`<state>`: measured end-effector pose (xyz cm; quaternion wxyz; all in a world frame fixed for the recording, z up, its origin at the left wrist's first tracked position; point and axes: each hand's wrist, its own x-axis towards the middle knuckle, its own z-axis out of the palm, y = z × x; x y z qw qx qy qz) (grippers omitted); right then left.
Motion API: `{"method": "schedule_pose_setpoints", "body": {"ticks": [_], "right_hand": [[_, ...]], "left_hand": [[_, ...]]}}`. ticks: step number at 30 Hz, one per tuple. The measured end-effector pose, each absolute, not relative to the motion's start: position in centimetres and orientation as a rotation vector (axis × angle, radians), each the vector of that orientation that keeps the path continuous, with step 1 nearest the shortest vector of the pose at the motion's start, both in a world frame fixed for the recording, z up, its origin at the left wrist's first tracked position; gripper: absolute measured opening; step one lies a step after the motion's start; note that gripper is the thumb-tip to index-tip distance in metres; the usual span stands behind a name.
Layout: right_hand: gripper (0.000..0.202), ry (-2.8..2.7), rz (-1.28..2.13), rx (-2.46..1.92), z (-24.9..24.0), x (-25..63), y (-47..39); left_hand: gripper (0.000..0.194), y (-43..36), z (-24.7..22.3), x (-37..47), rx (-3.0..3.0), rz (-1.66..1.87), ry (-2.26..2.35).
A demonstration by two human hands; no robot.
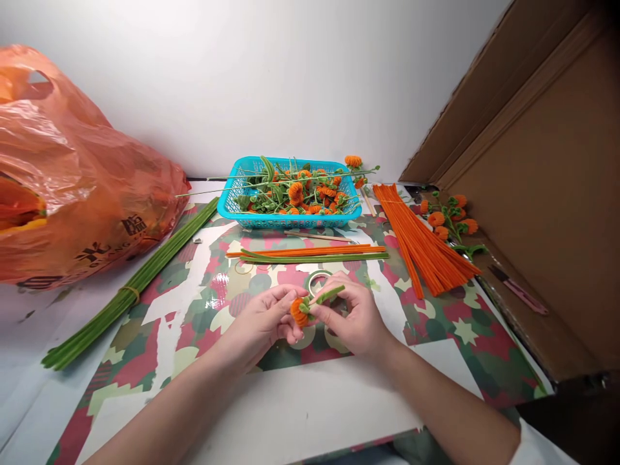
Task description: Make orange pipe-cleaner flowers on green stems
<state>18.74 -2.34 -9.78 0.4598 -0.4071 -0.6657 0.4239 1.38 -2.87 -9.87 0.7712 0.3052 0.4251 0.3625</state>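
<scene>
Near the middle of the table, my left hand (pixel 271 316) pinches a small orange flower (pixel 299 312) made of fuzzy stem. My right hand (pixel 353 316) grips the green stem (pixel 332 294) that sticks out from the flower's base and points up to the right. Both hands meet at the flower's green base. A roll of tape (pixel 318 279) lies just behind my fingers, partly hidden. Orange fuzzy stems (pixel 300 250) and green fuzzy stems (pixel 320 258) lie side by side behind the hands.
A blue basket (pixel 290 221) of orange flowers stands at the back. An orange plastic bag (pixel 87 174) and a green stem bundle (pixel 135 284) are left. Rightward lie an orange stem bundle (pixel 421 242), a flower bunch (pixel 453 223), a pink-handled tool (pixel 526 297) and cardboard (pixel 533 161).
</scene>
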Motion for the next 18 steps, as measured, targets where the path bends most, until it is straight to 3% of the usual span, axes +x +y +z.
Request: {"method": "schedule_pose_setpoints", "body": {"ticks": [5,10,18], "right_hand": [[0.009,-1.596,0.901,-1.059,-9.78,18.8,-2.16],[0.009,-1.571,0.906,-1.083,-9.79,18.52,-2.25],[0.014,-1.635,0.845,-0.929,-9.66,18.42,-2.43]], "left_hand": [[0.041,-3.29,-9.43,1.87,0.895,0.952,0.989],[0.03,-3.39,-9.36,1.93,0.874,0.858,1.045],[0.053,-3.06,-10.13,1.66,0.599,0.524,0.787]]}}
